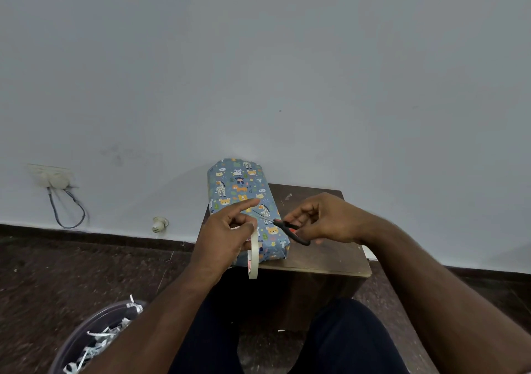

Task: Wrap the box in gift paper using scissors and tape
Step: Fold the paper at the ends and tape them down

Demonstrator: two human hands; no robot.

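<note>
Left hand (227, 230) grips tape roll (253, 254); right hand (321, 220) grips scissors (283, 225); box (244, 201) wrapped, blue animal-print.

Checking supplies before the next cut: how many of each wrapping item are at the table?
Wrapped box: 1
Tape roll: 1, in the left hand
Scissors: 1, in the right hand
Total: 3
</note>
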